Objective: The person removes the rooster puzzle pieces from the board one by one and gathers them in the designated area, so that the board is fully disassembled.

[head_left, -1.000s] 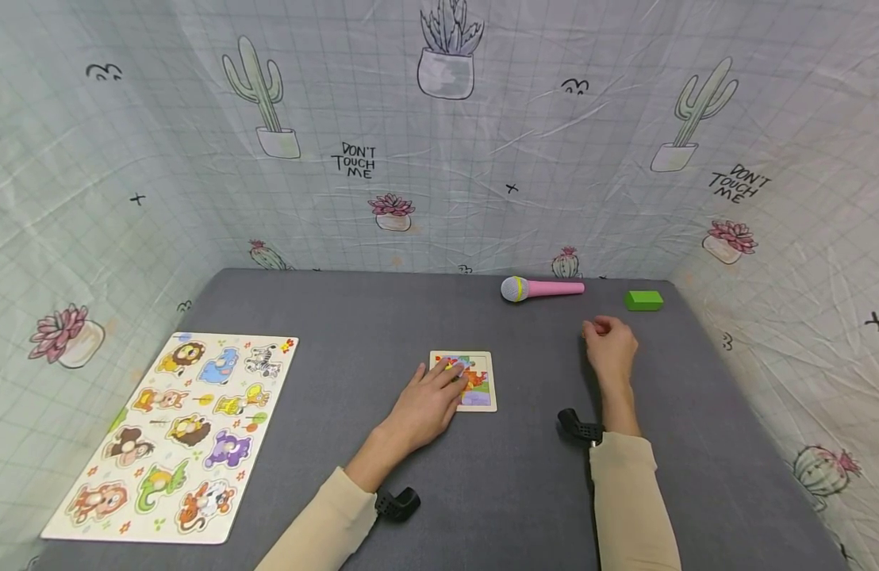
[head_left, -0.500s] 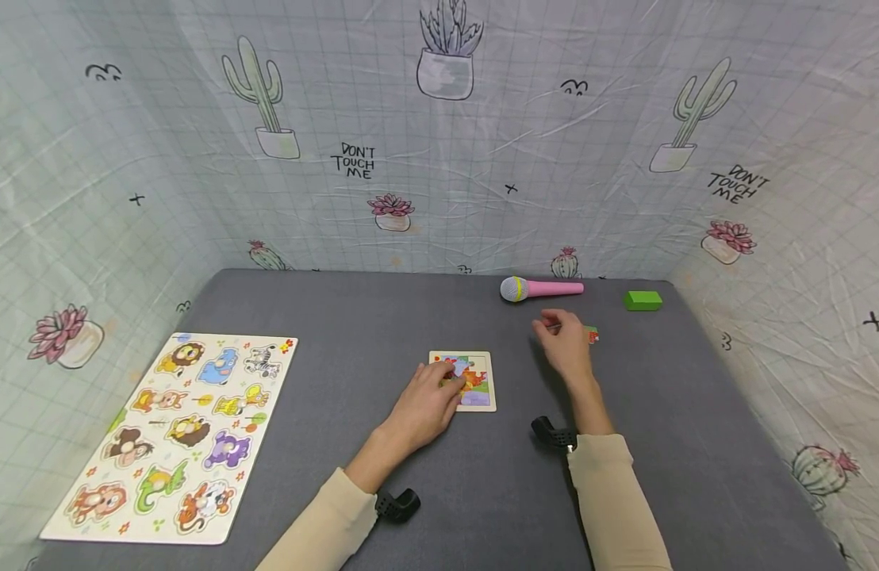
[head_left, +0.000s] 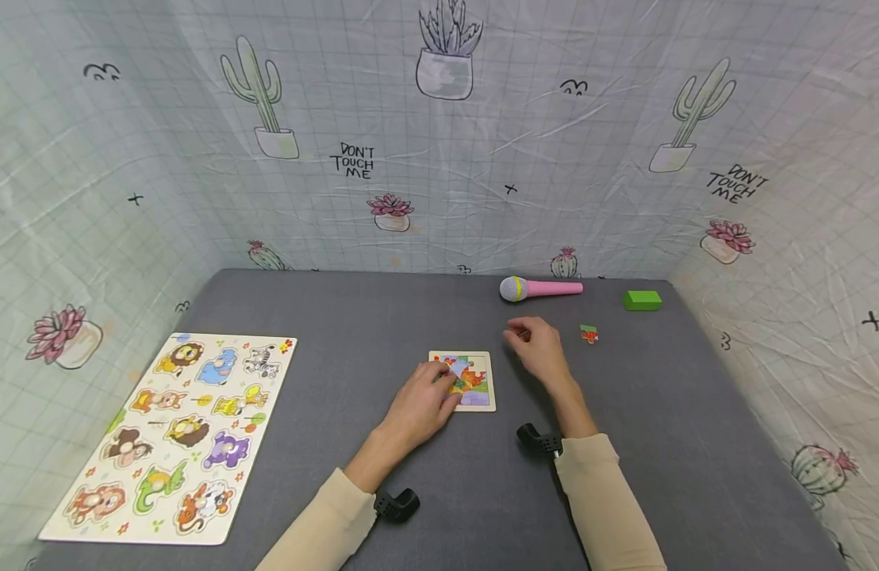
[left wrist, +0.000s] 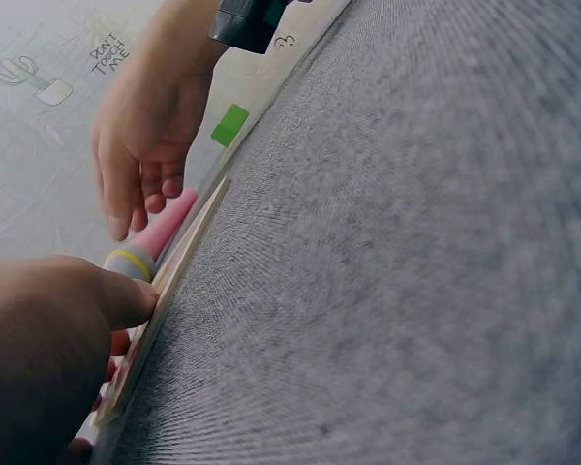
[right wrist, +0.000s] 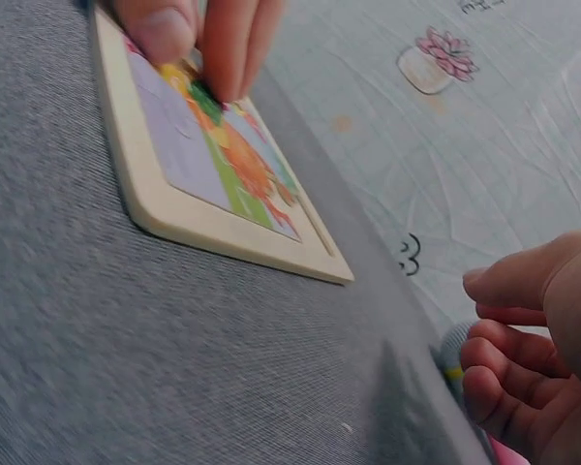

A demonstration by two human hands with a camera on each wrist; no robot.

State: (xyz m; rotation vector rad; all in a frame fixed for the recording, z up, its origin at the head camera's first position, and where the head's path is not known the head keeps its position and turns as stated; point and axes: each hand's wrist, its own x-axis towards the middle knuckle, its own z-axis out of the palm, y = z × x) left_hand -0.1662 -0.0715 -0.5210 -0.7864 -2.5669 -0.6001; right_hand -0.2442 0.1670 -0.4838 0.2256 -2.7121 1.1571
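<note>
A small wooden-framed jigsaw puzzle [head_left: 477, 381] with a colourful picture lies flat in the middle of the table. My left hand [head_left: 420, 398] rests over its left side; in the right wrist view its fingertips [right wrist: 228, 73] touch the picture. Bare wood shows near the puzzle's upper right. Beyond its upper right corner hovers my right hand [head_left: 539, 350], with thumb and fingers bent toward each other. Whether something small sits between those fingers is hidden. Right of that hand lies a loose red and green puzzle piece [head_left: 589, 334].
At the back lies a pink toy microphone [head_left: 543, 289], with a green block [head_left: 642, 300] to its right. A large animal puzzle board [head_left: 175, 436] covers the table's left side. Patterned cloth [head_left: 439, 214] hangs round the back and sides.
My right hand has moved left toward the puzzle, uncovering the loose piece. My left fingers have bent and drawn back a little, showing more of the picture.
</note>
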